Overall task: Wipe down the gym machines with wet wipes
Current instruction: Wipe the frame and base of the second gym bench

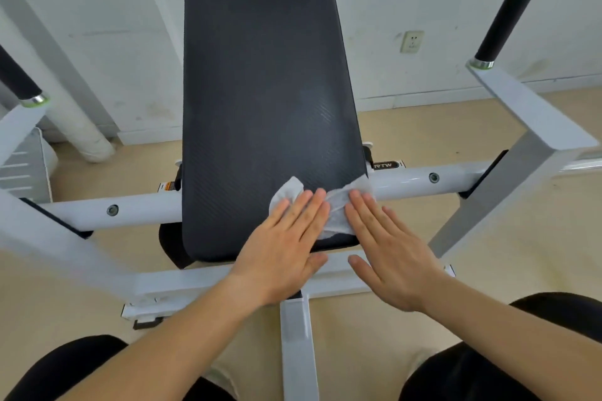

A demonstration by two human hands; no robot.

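1. The gym machine's white frame [97,210] fills the view. A round crossbar runs behind the pad from left to right, and angled arms rise at both sides. Going by the task, these painted tubes will need wiping as well.
2. The black back pad [260,75] stands tilted up the middle and widens toward its lower edge. Its ribbed skin probably traps sweat, so slow, overlapping strokes along its length should clean it better than quick dabs.
3. Two black grip handles, one at the right [505,16] and one at the left [14,75], stick up from the arms, well apart from the hands. Nothing touches them.
4. The left hand [283,251] lies flat near the pad's lower edge. Its fingers are straight and close together, and they press the wipe down rather than grasp it.
5. The right hand [394,257] lies just beside it at the pad's lower right corner, equally flat and ungripping. Its fingertips are on the wipe and its palm hangs past the pad's edge.
6. The wet wipe [338,215] sits somewhat crumpled under both sets of fingers at that lower right corner, with one end reaching the pad's right edge. To do this step well, the person should press evenly and flatten the bunched folds so more cloth meets the pad. The wipe then needs to travel across to the lower left corner.
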